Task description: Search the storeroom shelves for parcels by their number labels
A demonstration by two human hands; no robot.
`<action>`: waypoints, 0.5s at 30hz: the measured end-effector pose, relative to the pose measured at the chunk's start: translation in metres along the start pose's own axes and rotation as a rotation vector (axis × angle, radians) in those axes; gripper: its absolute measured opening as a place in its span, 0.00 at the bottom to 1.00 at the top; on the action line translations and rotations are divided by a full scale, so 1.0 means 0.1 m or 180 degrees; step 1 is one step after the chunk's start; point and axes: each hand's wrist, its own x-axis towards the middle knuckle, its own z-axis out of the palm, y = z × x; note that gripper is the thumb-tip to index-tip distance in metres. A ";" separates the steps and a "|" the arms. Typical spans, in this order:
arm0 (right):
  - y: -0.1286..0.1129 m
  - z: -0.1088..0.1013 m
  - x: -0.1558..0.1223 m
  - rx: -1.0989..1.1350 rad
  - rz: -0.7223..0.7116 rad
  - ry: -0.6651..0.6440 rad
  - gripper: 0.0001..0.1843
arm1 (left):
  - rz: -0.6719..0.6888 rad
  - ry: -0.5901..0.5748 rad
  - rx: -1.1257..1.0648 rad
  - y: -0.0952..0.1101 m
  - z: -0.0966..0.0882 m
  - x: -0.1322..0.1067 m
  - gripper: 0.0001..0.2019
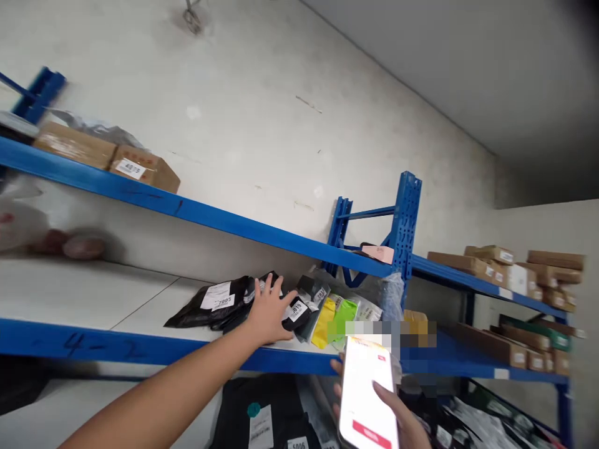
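My left hand (269,313) reaches over the middle shelf with its fingers spread, at a row of bagged parcels. Whether its fingertips press on them I cannot tell. Left of it lies a black parcel (199,308) with white labels, one reading 7005. Just right of the hand are a black parcel with a label (297,308), a yellow parcel (322,325) and a bright green parcel (345,312). Lower right, my right hand (405,415) grips a smartphone (367,393) with a lit white screen and a red bar. Its thumb rests over the screen.
A blue shelf beam (196,215) crosses above, bearing cardboard boxes (140,167) and a small pink box (378,253). A blue upright (406,218) stands at the right. Below lies a large black parcel (262,405). More boxes (496,254) fill the far right rack.
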 end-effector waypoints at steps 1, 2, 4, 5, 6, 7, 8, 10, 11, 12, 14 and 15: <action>-0.01 0.13 0.03 0.0126 0.0021 0.0160 0.48 | 0.0006 -0.0146 0.0165 0.05 0.04 0.08 0.51; -0.01 0.26 0.08 0.0260 -0.0030 0.0303 0.53 | -0.0062 -0.0284 0.0304 0.10 0.07 0.15 0.49; -0.02 0.48 0.22 0.0436 -0.0281 0.0421 0.60 | -0.0276 -0.0496 0.0375 0.16 0.10 0.22 0.43; -0.02 0.55 0.30 0.0485 -0.0363 0.0429 0.61 | -0.0336 -0.0576 0.0334 0.17 0.10 0.25 0.37; -0.02 0.60 0.38 0.0520 -0.0404 0.0464 0.61 | -0.0332 -0.0636 0.0282 0.16 0.09 0.27 0.30; -0.02 0.62 0.46 0.0524 -0.0429 0.0476 0.59 | -0.0279 -0.0680 0.0240 0.14 0.08 0.29 0.25; -0.02 0.62 0.54 0.0520 -0.0465 0.0460 0.56 | -0.0206 -0.0706 0.0205 0.11 0.06 0.31 0.21; -0.01 0.63 0.68 0.0501 -0.0564 0.0405 0.50 | -0.0086 -0.0694 0.0144 0.04 0.02 0.36 0.20; 0.00 0.64 0.74 0.0486 -0.0592 0.0348 0.48 | -0.0048 -0.0664 0.0111 0.00 0.00 0.38 0.21; 0.02 0.67 0.81 0.0465 -0.0609 0.0302 0.46 | -0.0026 -0.0623 0.0078 -0.03 -0.01 0.40 0.21; 0.07 0.76 0.94 0.0333 -0.0618 0.0238 0.43 | -0.0018 -0.0525 0.0019 -0.09 -0.03 0.43 0.20; 0.11 0.83 1.01 0.0229 -0.0627 0.0220 0.41 | -0.0026 -0.0473 -0.0009 -0.11 -0.04 0.44 0.20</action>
